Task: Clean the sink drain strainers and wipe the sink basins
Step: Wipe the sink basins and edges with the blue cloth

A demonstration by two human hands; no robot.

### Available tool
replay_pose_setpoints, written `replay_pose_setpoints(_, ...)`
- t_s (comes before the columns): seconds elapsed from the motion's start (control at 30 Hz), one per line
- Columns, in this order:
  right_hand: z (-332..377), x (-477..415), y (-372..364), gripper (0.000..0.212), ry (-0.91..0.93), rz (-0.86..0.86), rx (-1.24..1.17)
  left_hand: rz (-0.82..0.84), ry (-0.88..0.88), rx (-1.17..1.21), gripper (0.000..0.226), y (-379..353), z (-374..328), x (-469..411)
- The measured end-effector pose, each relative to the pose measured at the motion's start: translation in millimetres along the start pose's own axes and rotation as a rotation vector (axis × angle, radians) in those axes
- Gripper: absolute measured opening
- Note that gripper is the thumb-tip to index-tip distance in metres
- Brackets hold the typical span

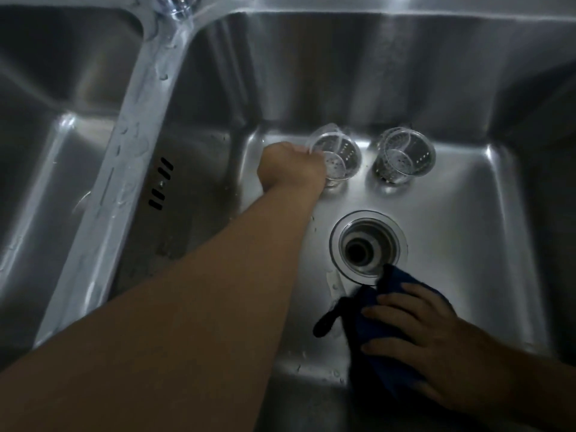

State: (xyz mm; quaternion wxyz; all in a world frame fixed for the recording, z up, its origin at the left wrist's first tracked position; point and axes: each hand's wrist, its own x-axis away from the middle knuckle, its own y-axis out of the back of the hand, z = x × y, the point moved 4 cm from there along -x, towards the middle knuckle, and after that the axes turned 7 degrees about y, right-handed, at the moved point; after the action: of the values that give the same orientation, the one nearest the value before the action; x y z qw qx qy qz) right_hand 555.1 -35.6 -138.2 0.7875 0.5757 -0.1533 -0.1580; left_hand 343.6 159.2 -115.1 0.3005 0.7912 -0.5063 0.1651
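**Left strainer in hand, cloth down by the drain**

The left hand [291, 165] is curled round the rim of the left strainer [339, 154], which stands near the back edge of the right basin [467, 244], just beside the second strainer [405, 157]. The right hand [420, 338] lies flat, fingers spread, pressing the blue cloth [374, 335] at the front rim of the open drain [367, 247]. Best lift the strainer clear of its neighbour, then wipe the floor towards the drain.
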Motion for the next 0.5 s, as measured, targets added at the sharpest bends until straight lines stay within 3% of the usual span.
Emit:
replay_pose_setpoints(0.13,4,-59,-2,0.054,0.039,-0.037,-0.009,-0.040,-0.212,-0.235,0.038,39,-23,40)
replay_pose_setpoints(0.23,6,-119,3,0.061,-0.230,-0.182,-0.128,-0.038,-0.639,-0.578,0.022,96,-45,101)
replay_pose_setpoints(0.33,13,-153,4,0.067,-0.291,-0.161,-0.138,-0.115,-1.056,-1.014,0.046,142,-54,135)
replay_pose_setpoints(0.4,22,-148,5,0.062,-0.176,-0.102,-0.158,-0.147,-1.011,-1.227,0.058,167,-51,127)
replay_pose_setpoints(0.5,36,-126,4,0.060,-0.100,-0.100,-0.271,-0.076,-0.772,-1.261,0.076,187,-39,112)
